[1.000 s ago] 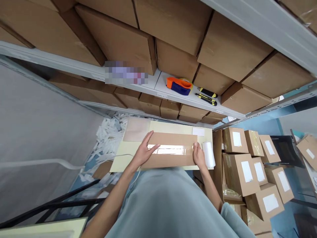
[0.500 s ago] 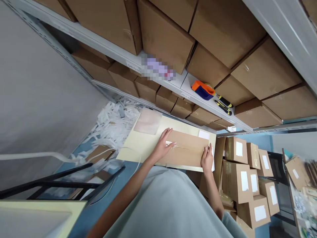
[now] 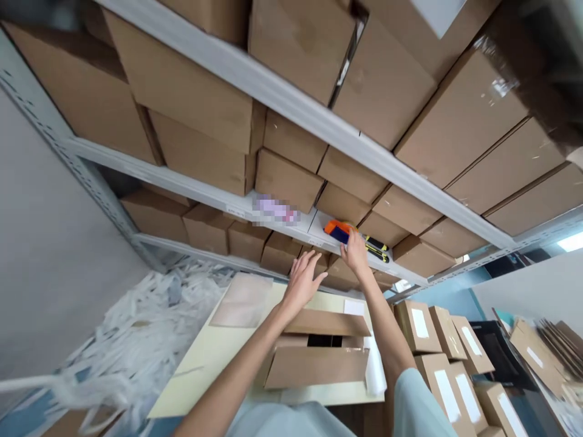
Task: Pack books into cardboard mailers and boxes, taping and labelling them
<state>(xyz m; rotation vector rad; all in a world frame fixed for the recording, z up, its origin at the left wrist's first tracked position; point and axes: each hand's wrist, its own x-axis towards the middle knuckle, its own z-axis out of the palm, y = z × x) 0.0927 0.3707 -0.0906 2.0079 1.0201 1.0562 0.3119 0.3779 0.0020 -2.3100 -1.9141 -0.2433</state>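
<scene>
On the pale yellow table (image 3: 195,370) lies a cardboard box (image 3: 319,367) with its top flaps partly raised and dark gaps between them. My left hand (image 3: 304,280) is in the air above and beyond the box, fingers spread, holding nothing. My right hand (image 3: 355,250) reaches to the shelf edge, its fingers at the orange and blue tape dispenser (image 3: 337,231); whether they grip it is hard to tell. Beside the dispenser lie black and yellow cutters (image 3: 377,249).
Shelves (image 3: 291,91) packed with cardboard boxes rise in front. White paper shreds (image 3: 141,328) pile on the left. A translucent sheet (image 3: 241,300) and a white label (image 3: 354,307) lie on the table. Labelled boxes (image 3: 449,388) are stacked at the right.
Both hands have left the cardboard box and moved up toward the shelf, the right one to the tape dispenser. The box flaps have come up. The view has tilted upward.
</scene>
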